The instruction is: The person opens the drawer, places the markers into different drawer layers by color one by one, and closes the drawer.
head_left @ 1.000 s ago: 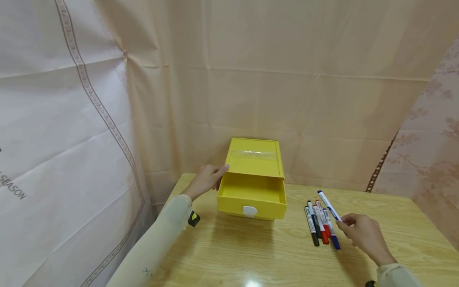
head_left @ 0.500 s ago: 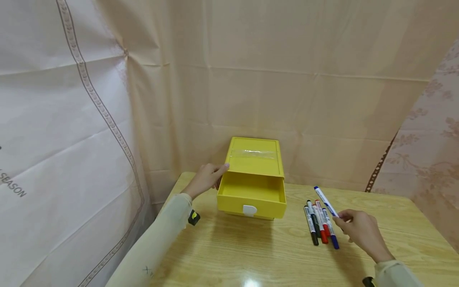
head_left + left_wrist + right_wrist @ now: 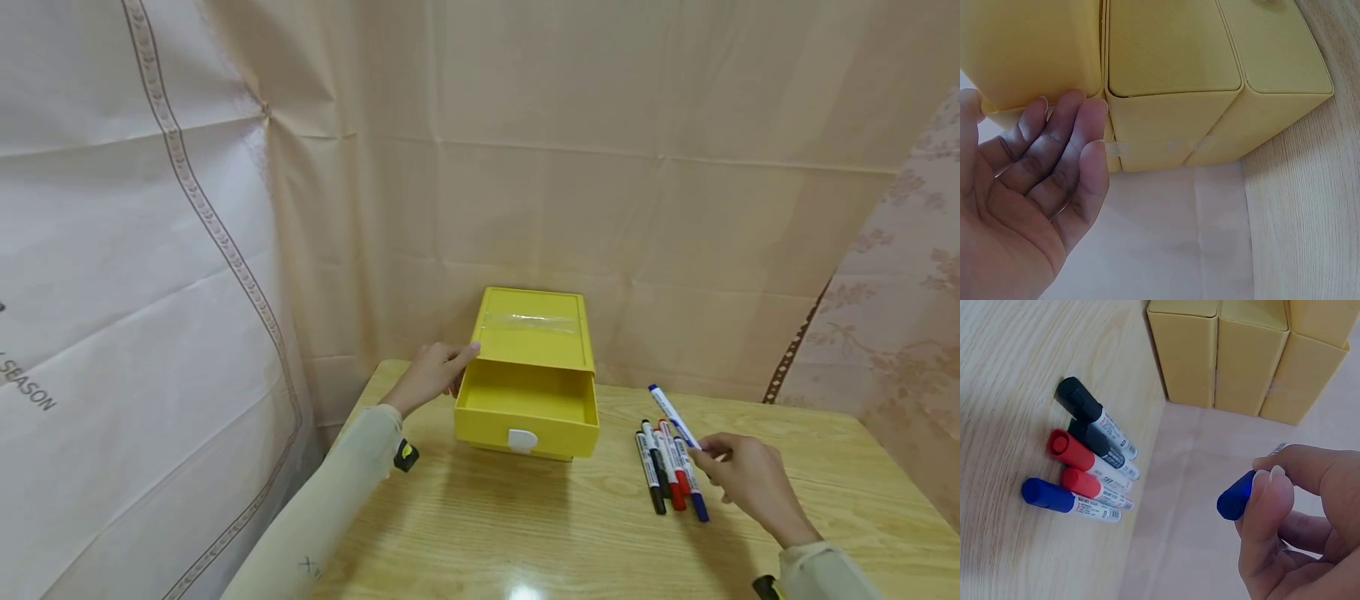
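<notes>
A yellow drawer unit (image 3: 531,333) stands at the table's back, its top drawer (image 3: 525,433) pulled out and bare inside. My left hand (image 3: 429,377) holds the unit's front upper corner, thumb on the top edge. In the left wrist view, its curved fingers (image 3: 1060,134) rest against the unit's side. My right hand (image 3: 753,482) pinches a blue whiteboard marker (image 3: 673,415) near its capped end, aslant over the other pens. The right wrist view shows the marker's blue cap (image 3: 1235,499) poking out beside the thumb. Several markers (image 3: 663,467) in black, red and blue lie bunched left of that hand.
The wooden table (image 3: 480,533) spreads under everything. A beige cloth (image 3: 540,208) hangs close behind the unit, and a pale cloth (image 3: 150,333) borders the left. In the left wrist view, stacked lower drawers (image 3: 1175,50) are shut and clear tape (image 3: 1166,145) runs across the side.
The right hand has drifted left and slightly away from the body, bringing the held marker above the bunched markers. The left hand and drawer unit have stayed in place.
</notes>
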`<state>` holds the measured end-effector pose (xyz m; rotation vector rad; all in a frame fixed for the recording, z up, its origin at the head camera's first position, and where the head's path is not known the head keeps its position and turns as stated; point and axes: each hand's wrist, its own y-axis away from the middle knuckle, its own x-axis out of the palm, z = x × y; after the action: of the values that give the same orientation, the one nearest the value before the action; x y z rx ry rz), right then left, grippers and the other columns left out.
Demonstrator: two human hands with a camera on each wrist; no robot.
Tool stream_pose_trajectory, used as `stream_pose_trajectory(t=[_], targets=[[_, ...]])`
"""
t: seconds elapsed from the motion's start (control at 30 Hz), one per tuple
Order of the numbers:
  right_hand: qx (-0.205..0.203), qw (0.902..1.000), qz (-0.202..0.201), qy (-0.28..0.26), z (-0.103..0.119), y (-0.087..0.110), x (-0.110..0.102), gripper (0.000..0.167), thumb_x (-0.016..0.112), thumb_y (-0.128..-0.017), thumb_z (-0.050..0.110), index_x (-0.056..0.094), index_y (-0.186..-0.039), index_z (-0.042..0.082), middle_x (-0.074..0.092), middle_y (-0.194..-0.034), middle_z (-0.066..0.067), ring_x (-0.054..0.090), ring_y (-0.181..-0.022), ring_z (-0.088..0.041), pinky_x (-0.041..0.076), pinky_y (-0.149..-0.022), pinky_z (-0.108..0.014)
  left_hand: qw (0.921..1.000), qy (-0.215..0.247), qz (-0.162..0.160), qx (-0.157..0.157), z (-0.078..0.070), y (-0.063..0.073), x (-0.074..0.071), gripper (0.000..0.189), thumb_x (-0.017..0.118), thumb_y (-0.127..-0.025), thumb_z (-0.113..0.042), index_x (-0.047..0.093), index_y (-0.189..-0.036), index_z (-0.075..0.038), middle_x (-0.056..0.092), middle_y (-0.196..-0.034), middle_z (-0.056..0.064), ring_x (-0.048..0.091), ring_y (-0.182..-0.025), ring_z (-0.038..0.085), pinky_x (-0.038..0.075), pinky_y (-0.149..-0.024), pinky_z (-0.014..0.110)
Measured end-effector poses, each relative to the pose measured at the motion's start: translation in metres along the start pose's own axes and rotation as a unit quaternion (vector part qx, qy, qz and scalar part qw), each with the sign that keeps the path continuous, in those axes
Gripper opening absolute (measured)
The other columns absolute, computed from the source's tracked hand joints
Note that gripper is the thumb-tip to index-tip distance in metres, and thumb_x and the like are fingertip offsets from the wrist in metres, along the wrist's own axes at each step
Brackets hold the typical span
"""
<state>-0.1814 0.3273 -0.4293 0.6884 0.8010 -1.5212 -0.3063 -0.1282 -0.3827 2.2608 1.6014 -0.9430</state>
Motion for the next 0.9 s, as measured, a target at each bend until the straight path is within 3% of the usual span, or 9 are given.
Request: stream_pose_trajectory(t=[0.23,0.4,0.7,0.9], targets=[[-0.009,1.0000,-0.001,0.003,0.005,0.001,0.000,0.034,0.070,-0.099,0.028,0.072,-0.111,-0.004,0.070,-0.073,0.001,0.064,-0.053,-0.016,0.052,-0.046,-0.032,0.9999,-0.013,0.001,0.003,0.001,0.001,0.001,0.064,0.041,-0.107,-0.060,0.067,-0.078,-0.009,0.066,-0.070,0.013,0.065,-0.065,0.031,0.056,-0.063,0.042],[-0.010,0.9999,-0.003,0.006,0.009,0.000,-0.001,0.034,0.070,-0.100,0.028,0.072,-0.111,-0.003,0.070,-0.073,0.001,0.063,-0.052,-0.017,0.051,-0.045,-0.032,1.0000,0.000,0.004,0.000,0.000,0.001,0.000,0.065,0.040,-0.106,-0.062,0.067,-0.081,-0.008,0.065,-0.069,0.010,0.066,-0.071,0.040,0.056,-0.065,0.046],[-0.016,0.9999,-0.002,0.002,0.017,0.000,-0.003,0.035,0.071,-0.099,0.030,0.072,-0.112,-0.002,0.071,-0.076,0.000,0.063,-0.056,-0.016,0.052,-0.045,-0.032,1.0000,0.004,0.007,-0.003,0.002,-0.001,-0.001,0.068,0.041,-0.105,-0.063,0.067,-0.083,-0.005,0.065,-0.071,0.011,0.067,-0.076,0.046,0.057,-0.068,0.051],[-0.024,0.9997,-0.001,-0.003,0.025,0.000,-0.003,0.035,0.072,-0.098,0.032,0.073,-0.111,-0.001,0.072,-0.080,-0.001,0.064,-0.060,-0.016,0.053,-0.046,-0.032,1.0000,0.005,0.004,0.002,0.003,0.000,0.001,0.067,0.041,-0.106,-0.062,0.067,-0.083,-0.004,0.064,-0.069,0.008,0.066,-0.066,0.033,0.057,-0.071,0.055]])
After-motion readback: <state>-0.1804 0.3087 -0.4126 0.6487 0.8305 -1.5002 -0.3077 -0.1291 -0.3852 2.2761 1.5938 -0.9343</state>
